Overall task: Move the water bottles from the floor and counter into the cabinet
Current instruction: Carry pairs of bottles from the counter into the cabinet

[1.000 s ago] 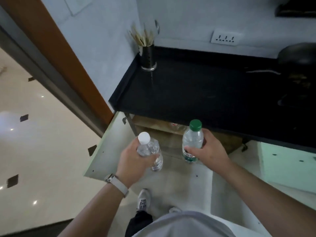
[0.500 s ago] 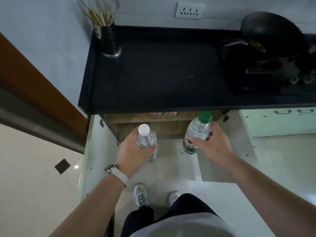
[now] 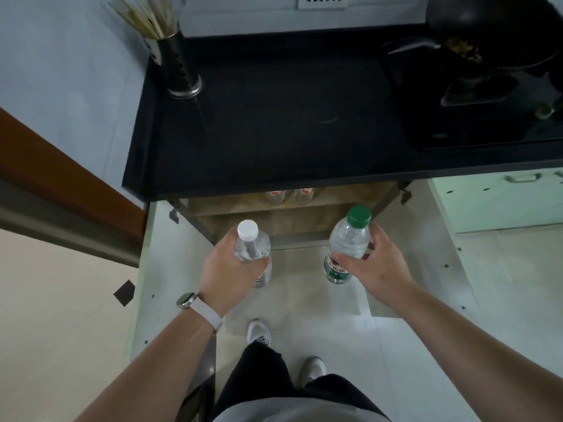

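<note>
Our fingers are curled round a bottle in each hand: the left hand grips a white-capped water bottle, the right hand a green-capped water bottle, both held upright before the open cabinet. Above it spreads the black tabletop, bearing a wok on a stove at right and a chopstick holder at back left. On the cabinet's upper shelf stand two more bottles. A white-strapped watch circles our left wrist.
</note>
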